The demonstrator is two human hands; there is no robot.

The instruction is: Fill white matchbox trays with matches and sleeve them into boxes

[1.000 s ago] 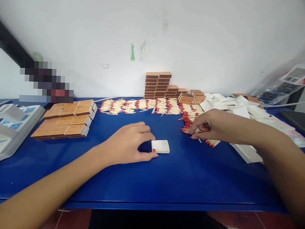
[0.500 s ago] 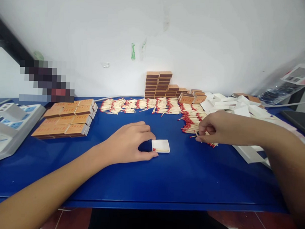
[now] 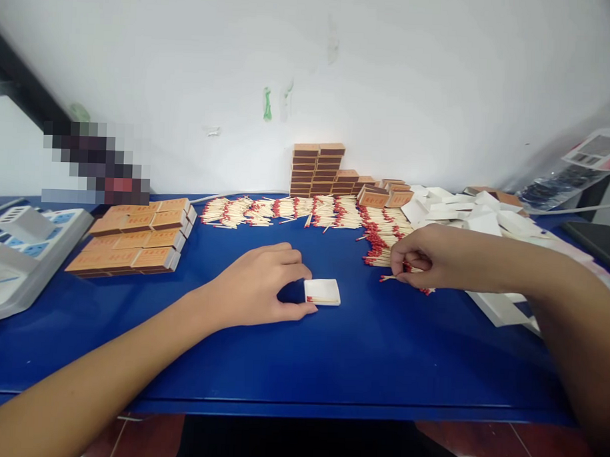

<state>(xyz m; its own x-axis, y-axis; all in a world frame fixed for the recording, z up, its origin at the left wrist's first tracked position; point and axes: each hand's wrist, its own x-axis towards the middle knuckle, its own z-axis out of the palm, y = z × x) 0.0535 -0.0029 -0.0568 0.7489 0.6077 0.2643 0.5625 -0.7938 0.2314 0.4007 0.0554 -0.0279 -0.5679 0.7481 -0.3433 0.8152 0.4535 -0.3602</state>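
My left hand (image 3: 268, 284) rests on the blue table, its thumb and fingers gripping the left end of a small white tray (image 3: 323, 289). A few red-tipped matches (image 3: 324, 300) lie along the tray's near side. To the right, my right hand (image 3: 418, 259) is closed in a pinch on matches (image 3: 389, 278) whose red heads point left. Beside and partly under that hand spreads a pile of loose matches (image 3: 379, 241); the palm side is partly hidden.
Orange matchboxes are stacked at the left (image 3: 149, 240) and against the wall (image 3: 317, 169). More loose matches (image 3: 296, 207) line the back. White card trays (image 3: 485, 218) heap at the right. A power strip (image 3: 44, 246) lies far left; the table's front edge (image 3: 328, 410) is near.
My right hand has pulled its fingertips slightly together and left the pile's edge a little, with matches now pinched between them. My left hand and the tray are nearly unchanged.
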